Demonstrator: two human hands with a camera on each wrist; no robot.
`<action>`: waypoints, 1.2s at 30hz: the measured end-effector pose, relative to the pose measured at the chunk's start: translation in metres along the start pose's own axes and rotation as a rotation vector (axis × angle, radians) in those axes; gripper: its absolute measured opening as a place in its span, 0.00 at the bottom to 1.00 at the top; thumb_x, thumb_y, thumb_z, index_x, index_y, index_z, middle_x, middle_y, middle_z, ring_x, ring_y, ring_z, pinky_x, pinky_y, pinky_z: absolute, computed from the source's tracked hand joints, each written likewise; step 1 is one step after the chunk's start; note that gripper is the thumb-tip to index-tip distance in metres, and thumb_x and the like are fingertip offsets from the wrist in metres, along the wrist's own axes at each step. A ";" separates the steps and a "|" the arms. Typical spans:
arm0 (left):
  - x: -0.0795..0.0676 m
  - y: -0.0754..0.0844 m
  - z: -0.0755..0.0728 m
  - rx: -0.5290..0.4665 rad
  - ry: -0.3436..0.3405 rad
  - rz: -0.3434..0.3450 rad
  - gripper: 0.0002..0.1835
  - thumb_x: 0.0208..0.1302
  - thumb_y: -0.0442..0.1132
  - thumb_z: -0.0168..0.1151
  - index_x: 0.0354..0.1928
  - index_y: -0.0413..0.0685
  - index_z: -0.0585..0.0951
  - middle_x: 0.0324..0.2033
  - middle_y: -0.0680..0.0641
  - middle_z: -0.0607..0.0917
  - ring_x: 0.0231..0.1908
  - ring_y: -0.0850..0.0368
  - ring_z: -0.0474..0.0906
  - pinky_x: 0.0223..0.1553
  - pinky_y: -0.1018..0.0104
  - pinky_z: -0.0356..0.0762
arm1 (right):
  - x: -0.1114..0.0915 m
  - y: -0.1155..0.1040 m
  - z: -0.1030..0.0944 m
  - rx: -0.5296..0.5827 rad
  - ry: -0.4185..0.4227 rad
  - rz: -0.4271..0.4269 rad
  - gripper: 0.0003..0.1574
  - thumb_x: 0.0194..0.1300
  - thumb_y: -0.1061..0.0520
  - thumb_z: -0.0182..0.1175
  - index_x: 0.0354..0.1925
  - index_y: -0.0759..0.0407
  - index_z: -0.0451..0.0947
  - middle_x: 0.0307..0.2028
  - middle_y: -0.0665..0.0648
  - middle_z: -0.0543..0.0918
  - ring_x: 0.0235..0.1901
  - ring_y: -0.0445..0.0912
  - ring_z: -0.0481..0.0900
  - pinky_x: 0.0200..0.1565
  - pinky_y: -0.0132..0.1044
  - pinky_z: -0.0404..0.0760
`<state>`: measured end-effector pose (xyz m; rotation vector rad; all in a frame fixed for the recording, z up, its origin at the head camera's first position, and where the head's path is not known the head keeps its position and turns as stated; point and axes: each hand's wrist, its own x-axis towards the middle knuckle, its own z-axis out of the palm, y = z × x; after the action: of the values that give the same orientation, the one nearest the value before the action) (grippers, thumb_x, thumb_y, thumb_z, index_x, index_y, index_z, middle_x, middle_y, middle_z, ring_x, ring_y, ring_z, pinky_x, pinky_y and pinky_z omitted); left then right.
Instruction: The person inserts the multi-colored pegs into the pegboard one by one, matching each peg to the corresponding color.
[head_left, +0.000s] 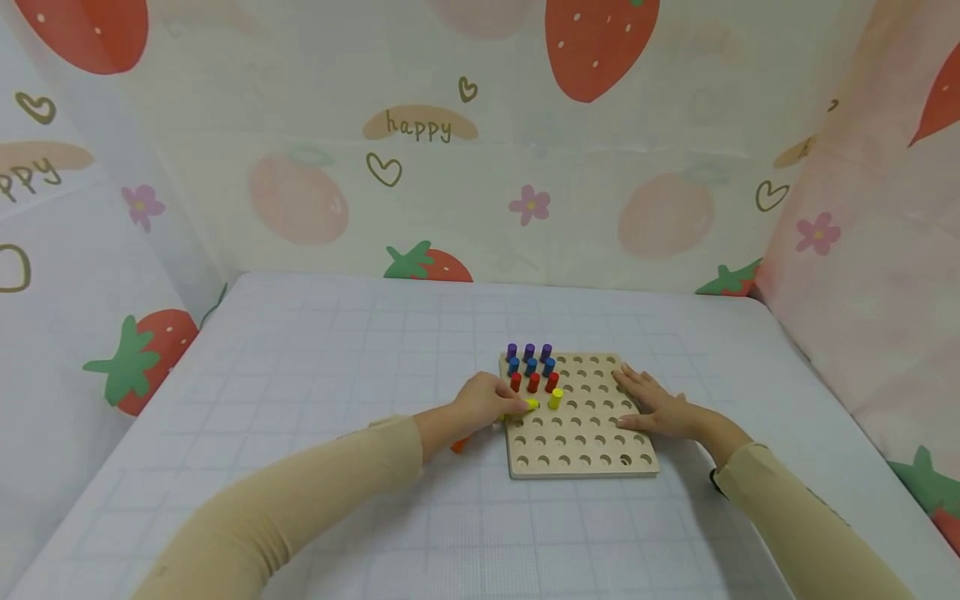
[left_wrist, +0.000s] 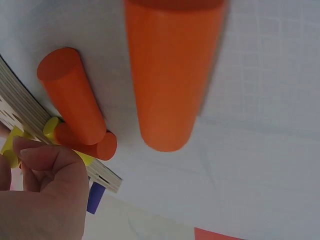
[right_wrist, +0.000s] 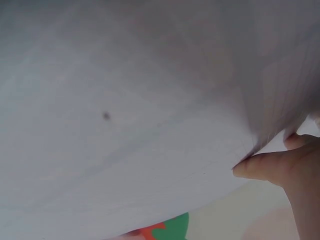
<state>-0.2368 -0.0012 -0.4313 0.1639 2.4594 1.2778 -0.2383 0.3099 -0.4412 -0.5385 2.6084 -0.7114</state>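
My left hand (head_left: 486, 402) pinches a yellow peg (head_left: 532, 404) between thumb and fingertips, low over the left side of a wooden pegboard (head_left: 585, 468). To its right, another yellow peg (head_left: 556, 399) stands upright in the board. Behind these are upright rows of red pegs (head_left: 533, 382), blue pegs (head_left: 531, 366) and purple pegs (head_left: 529, 352). My right hand (head_left: 663, 411) rests with spread fingers on the board's right edge. In the left wrist view, orange pegs (left_wrist: 72, 97) lie beside the board, with another yellow peg (left_wrist: 51, 127) partly hidden among them.
The board sits on a table with a white grid cloth (head_left: 360, 350). A patterned curtain (head_left: 315, 100) with strawberries closes off the back and both sides. Many round holes (head_left: 582, 441) show across the board's front and right parts.
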 end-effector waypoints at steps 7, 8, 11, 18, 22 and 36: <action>0.000 0.003 0.003 0.005 0.020 0.042 0.11 0.61 0.43 0.68 0.36 0.41 0.87 0.28 0.51 0.81 0.29 0.58 0.70 0.28 0.71 0.67 | -0.001 -0.001 0.000 0.005 0.001 -0.003 0.56 0.67 0.41 0.59 0.75 0.66 0.41 0.74 0.71 0.36 0.70 0.71 0.29 0.51 0.81 0.27; 0.000 0.004 0.004 0.000 0.022 0.046 0.11 0.62 0.43 0.68 0.36 0.41 0.87 0.29 0.51 0.81 0.30 0.58 0.70 0.28 0.71 0.68 | -0.001 -0.001 0.000 0.005 0.002 -0.004 0.56 0.68 0.41 0.59 0.75 0.66 0.41 0.74 0.71 0.36 0.70 0.71 0.29 0.51 0.81 0.27; 0.001 0.006 0.005 -0.008 0.025 0.058 0.11 0.63 0.43 0.67 0.39 0.41 0.87 0.32 0.51 0.82 0.33 0.58 0.71 0.31 0.70 0.70 | -0.001 -0.001 0.000 0.009 0.005 -0.009 0.56 0.68 0.41 0.59 0.75 0.66 0.41 0.74 0.71 0.36 0.70 0.72 0.29 0.51 0.81 0.27; 0.000 0.008 0.006 0.006 0.034 0.073 0.11 0.64 0.43 0.66 0.39 0.42 0.87 0.34 0.50 0.83 0.37 0.57 0.72 0.40 0.66 0.73 | -0.002 -0.001 0.000 0.006 0.008 -0.011 0.56 0.68 0.41 0.59 0.75 0.66 0.41 0.74 0.72 0.36 0.70 0.72 0.29 0.51 0.81 0.27; 0.000 0.009 0.007 -0.001 0.036 0.073 0.10 0.64 0.42 0.66 0.38 0.42 0.87 0.31 0.51 0.83 0.35 0.58 0.72 0.37 0.68 0.73 | -0.002 -0.002 0.000 0.009 0.008 -0.014 0.56 0.68 0.41 0.58 0.75 0.66 0.41 0.74 0.72 0.36 0.70 0.72 0.29 0.51 0.81 0.28; 0.004 0.009 0.013 -0.057 0.052 0.093 0.11 0.65 0.38 0.65 0.45 0.40 0.85 0.36 0.48 0.82 0.38 0.56 0.73 0.39 0.69 0.74 | -0.002 -0.003 0.000 0.022 0.007 -0.015 0.55 0.68 0.42 0.58 0.75 0.66 0.40 0.73 0.72 0.35 0.70 0.72 0.29 0.51 0.81 0.27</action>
<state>-0.2358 0.0153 -0.4323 0.2360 2.4812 1.4064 -0.2357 0.3086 -0.4392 -0.5500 2.6023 -0.7473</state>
